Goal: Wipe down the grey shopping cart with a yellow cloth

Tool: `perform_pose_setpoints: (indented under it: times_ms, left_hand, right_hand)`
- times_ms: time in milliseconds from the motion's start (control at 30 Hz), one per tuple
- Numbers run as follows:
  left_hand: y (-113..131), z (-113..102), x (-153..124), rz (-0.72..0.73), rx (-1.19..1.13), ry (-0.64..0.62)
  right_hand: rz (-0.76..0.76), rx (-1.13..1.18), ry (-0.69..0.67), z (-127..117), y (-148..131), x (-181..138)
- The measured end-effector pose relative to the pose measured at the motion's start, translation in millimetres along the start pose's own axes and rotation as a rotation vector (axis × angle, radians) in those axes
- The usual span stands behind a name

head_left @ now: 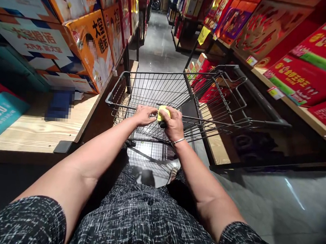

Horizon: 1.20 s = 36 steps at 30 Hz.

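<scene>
Above the near rim of a dark wire shopping cart [169, 75], my right hand [175, 126] is closed round a small yellow object [162, 113]. A dark part shows at its lower side; the fingers hide much of it, and its exact kind cannot be made out. Just to the left, my left hand [145, 115] is at the same rim, thumb and forefinger apart and pointing toward the yellow object. Nothing shows between those fingers. The cart stands sideways before me, its handle bar [262, 94] at the right. Its wire basket shows the floor through the mesh.
Orange and white cartons [91, 50] are stacked on a wooden shelf [39, 135] at the left. Red gift boxes [300, 77] line the right shelf, close to the cart handle. A grey shiny aisle floor [160, 43] runs ahead between the shelves.
</scene>
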<state>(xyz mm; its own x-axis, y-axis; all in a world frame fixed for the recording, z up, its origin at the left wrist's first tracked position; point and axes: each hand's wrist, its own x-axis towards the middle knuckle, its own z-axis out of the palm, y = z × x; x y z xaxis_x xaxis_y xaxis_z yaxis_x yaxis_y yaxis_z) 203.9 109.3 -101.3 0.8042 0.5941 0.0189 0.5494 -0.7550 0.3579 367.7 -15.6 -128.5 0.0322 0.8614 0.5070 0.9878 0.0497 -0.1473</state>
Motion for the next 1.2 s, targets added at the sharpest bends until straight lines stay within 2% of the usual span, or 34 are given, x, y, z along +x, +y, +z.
perform_pose_setpoints:
  times_ms: [100, 300, 400, 467, 533, 600, 700, 867, 933, 1067, 1200]
  left_hand:
    - [-2, 0, 0, -0.013, -0.01, -0.007]
    - [2, 0, 1, -0.017, -0.011, -0.018]
    - [7, -3, 1, -0.049, -0.037, -0.045]
    - [10, -6, 1, -0.07, -0.048, -0.066]
    - [11, -7, 1, -0.08, -0.047, -0.079]
    - [10, -8, 1, -0.077, -0.041, -0.082]
    - [7, -8, 0, -0.062, -0.034, -0.086]
    - [5, -9, -2, -0.073, -0.048, -0.09]
    - [6, -8, -3, -0.072, -0.047, -0.092]
    - [5, -4, -2, -0.04, -0.055, -0.07]
    - [4, -2, 0, -0.01, -0.038, -0.053]
  right_hand:
    - [0.071, -0.05, 0.069, -22, 42, -22]
    - [0.248, -0.183, 0.343, -77, 143, -76]
    - [0.301, -0.188, 0.432, -84, 161, -86]
    - [0.358, -0.167, 0.476, -74, 152, -83]
    - [0.41, -0.145, 0.473, -56, 132, -75]
    - [0.394, -0.128, 0.376, -37, 108, -67]
    - [0.286, -0.11, 0.219, -17, 84, -60]
    - [0.314, -0.047, 0.288, 20, 76, -78]
    - [0.342, -0.016, 0.191, 46, 72, -97]
    - [0.348, 0.032, -0.116, 100, 57, -137]
    - [0.308, 0.073, -0.225, 127, 52, -154]
